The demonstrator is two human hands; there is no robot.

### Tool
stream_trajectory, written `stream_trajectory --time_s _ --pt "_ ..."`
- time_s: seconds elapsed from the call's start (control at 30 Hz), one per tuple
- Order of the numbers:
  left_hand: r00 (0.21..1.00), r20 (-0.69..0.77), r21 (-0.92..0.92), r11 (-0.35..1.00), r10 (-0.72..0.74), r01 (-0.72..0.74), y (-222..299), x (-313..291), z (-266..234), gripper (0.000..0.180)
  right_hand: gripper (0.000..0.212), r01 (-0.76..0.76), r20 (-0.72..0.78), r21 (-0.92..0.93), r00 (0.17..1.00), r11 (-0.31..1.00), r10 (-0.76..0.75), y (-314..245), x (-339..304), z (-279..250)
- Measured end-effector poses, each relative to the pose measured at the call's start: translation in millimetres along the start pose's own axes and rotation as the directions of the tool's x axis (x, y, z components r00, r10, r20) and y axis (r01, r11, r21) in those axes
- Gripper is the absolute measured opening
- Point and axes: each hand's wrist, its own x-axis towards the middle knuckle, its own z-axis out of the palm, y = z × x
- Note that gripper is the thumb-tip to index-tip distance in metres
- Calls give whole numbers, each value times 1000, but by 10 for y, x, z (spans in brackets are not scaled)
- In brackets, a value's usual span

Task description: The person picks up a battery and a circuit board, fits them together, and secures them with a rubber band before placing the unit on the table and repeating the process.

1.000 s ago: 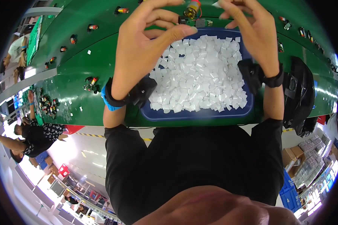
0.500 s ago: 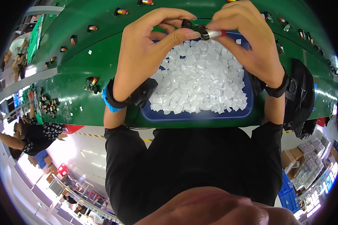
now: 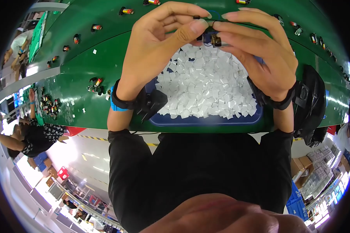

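Above the far side of a blue tray (image 3: 206,121), my two hands meet around a small motor assembly (image 3: 215,40) with black parts, a metal end and a thin blue wire. The thumb and fingers of my left hand (image 3: 153,50) pinch its left side. My right hand (image 3: 266,58) grips the right side, its index finger stretched out above. Fingers cover much of the assembly. Below it, the tray is heaped with small white square pieces (image 3: 210,85).
Similar red-and-gold motor assemblies (image 3: 96,27) stand spaced out along the green line. One assembly (image 3: 95,86) lies left of the tray, with a cluster (image 3: 48,106) farther left. A black bag (image 3: 311,101) is at right. A co-worker (image 3: 41,136) is at far left.
The assembly has been turned between my hands; its silver-and-red cylinder is now mostly hidden by my right fingers. My right index finger has straightened.
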Motion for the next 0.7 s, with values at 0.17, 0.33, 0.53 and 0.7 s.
stream_trajectory --time_s 0.17,0.33,0.53,0.7 --pt "940 20 -381 867 -340 321 171 60 130 29 30 41 -172 -32 984 999 -46 -2 -26 117" --pt "976 146 -495 842 -161 213 53 -1 124 25 26 -28 -135 -81 991 996 17 -82 -4 105" --pt "983 161 -75 992 -86 99 -22 -14 101 30 23 -78 -101 -91 992 993 69 -50 -16 102" --pt "989 149 106 994 22 -38 -149 -5 109 32 22 -56 -59 -162 997 985 47 -79 17 45"
